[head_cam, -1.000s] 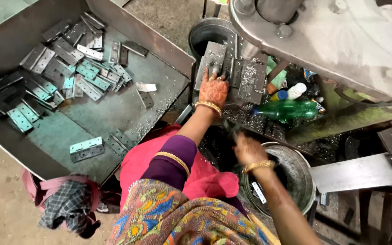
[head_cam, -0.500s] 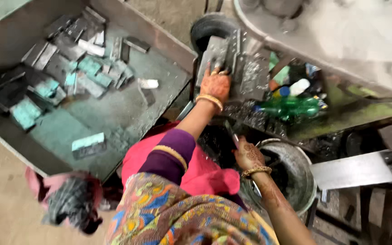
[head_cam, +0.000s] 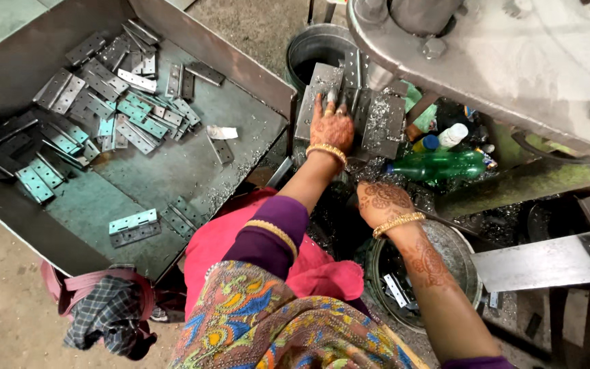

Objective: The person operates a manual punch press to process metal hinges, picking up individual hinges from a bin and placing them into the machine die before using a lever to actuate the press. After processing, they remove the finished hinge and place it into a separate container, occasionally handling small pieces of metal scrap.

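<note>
Left hand [head_cam: 331, 128] lay flat with fingers spread on flat grey metal hinge plates [head_cam: 349, 102] at top middle, right hand [head_cam: 384, 203] hung loosely curled and empty above a round metal bucket [head_cam: 462, 256], green plastic bottle [head_cam: 438, 166] just right, big grey metal tray of hinges [head_cam: 192, 164] at left.

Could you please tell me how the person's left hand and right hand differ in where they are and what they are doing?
The left hand is stretched forward, fingers spread on the grey metal plates by the machine; the right hand is drawn back nearer the body, loosely curled. The left hand touches the plates; the right hand hangs above the round metal bucket, and I cannot tell whether it holds anything. Both have henna patterns and a gold bangle at the wrist.
</note>
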